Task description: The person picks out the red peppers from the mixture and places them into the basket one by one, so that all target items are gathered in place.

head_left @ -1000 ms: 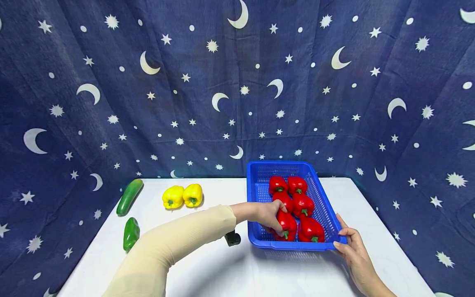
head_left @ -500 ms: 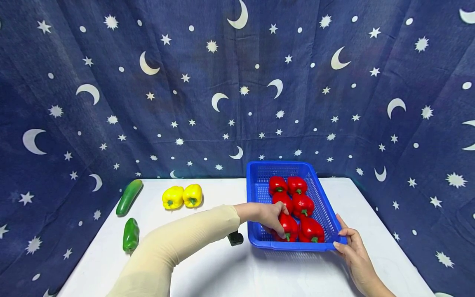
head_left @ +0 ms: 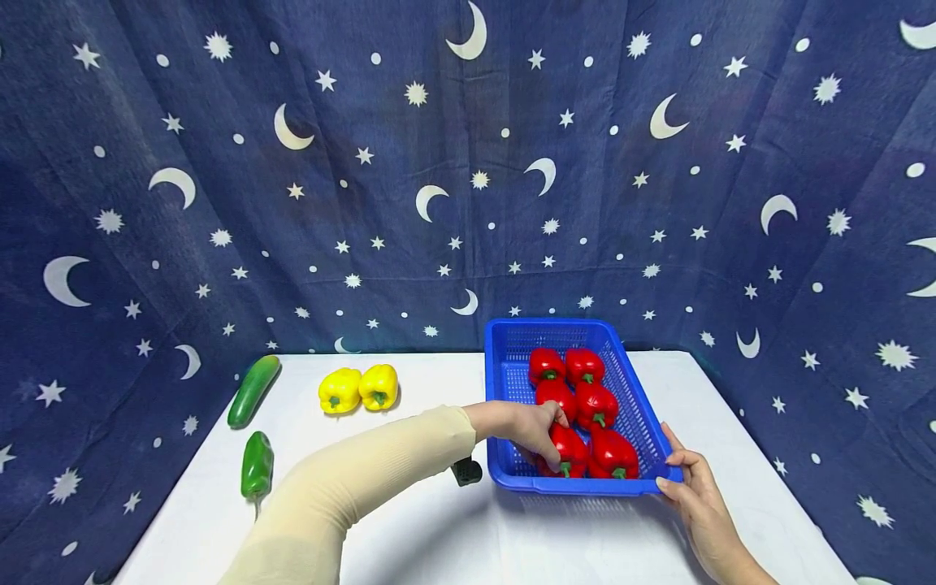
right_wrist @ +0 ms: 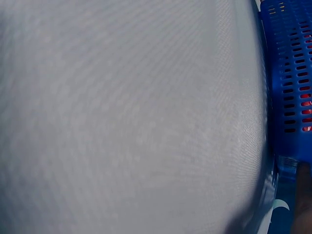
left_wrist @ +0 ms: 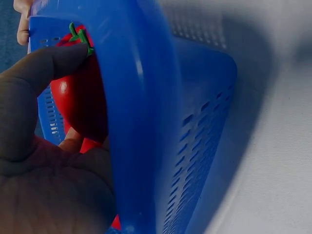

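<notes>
Inside the blue plastic basket [head_left: 552, 485] lie several red bell peppers [head_left: 597, 403], all with green stems. My left hand [head_left: 537, 428] reaches over the basket's left rim and holds the front-left bell pepper [head_left: 570, 449], thumb beside its stem. In the left wrist view the thumb and fingers wrap that pepper [left_wrist: 80, 100], and the rim hides part of it. At the basket's front right corner my right hand [head_left: 698, 496] grips the rim between thumb and fingers. The right wrist view catches the basket's perforated side [right_wrist: 292, 78] and a dark finger at the lower right.
Two yellow bell peppers [head_left: 360, 389] sit side by side at the back left of the white table [head_left: 417, 528]. Farther left lie a cucumber [head_left: 253, 392] and a green pepper [head_left: 257, 467]. A blue curtain [head_left: 409, 179] with moons and stars hangs behind.
My left hand and forearm have shifted slightly to the right with the front-left bell pepper, now closer to its neighbour. The right hand stays on the rim.
</notes>
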Demonstrator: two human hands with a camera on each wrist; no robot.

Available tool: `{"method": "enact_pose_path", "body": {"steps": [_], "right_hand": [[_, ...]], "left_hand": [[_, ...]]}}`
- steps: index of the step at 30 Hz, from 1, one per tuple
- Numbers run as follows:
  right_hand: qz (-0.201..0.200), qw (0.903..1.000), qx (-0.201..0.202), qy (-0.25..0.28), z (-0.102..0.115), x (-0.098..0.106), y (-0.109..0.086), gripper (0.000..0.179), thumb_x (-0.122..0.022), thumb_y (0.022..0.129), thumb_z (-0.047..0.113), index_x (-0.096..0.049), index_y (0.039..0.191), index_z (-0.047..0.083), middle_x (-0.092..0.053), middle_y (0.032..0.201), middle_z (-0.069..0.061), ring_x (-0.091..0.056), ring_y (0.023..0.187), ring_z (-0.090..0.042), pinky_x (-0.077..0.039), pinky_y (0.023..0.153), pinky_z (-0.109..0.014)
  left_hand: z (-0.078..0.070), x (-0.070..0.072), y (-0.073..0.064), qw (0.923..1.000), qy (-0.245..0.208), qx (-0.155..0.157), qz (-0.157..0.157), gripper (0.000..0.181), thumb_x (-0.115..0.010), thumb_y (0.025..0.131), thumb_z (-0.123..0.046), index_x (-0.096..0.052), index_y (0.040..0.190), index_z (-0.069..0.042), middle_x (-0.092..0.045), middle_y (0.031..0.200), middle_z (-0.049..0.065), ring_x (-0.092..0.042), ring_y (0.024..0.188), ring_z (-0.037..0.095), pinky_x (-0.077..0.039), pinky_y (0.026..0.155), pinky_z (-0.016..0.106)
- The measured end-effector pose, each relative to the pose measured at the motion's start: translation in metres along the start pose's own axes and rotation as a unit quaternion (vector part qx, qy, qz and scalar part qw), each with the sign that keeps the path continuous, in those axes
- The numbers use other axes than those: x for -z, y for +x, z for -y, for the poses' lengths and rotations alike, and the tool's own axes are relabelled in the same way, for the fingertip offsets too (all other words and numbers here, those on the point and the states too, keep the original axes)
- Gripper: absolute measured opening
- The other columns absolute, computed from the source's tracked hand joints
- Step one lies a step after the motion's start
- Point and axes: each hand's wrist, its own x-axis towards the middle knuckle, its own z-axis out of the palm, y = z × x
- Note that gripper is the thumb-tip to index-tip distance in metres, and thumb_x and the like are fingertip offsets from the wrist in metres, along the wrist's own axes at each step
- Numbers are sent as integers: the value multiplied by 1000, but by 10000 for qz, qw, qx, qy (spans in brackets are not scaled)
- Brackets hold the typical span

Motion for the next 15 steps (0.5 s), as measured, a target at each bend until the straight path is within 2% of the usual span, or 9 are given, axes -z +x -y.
{"method": "enact_pose_path", "body": {"steps": [15], "right_hand": [[3, 10000, -28, 17, 0, 0, 0, 19, -46, 106, 1, -35, 120, 8, -7, 172, -8, -35, 134, 8, -46, 96, -13]], "left_hand": [[2, -1, 5, 9990, -276, 305, 149, 54, -80, 83, 7, -43, 120, -8, -49, 112, 13, -64, 92, 21, -61, 82, 41]]}}
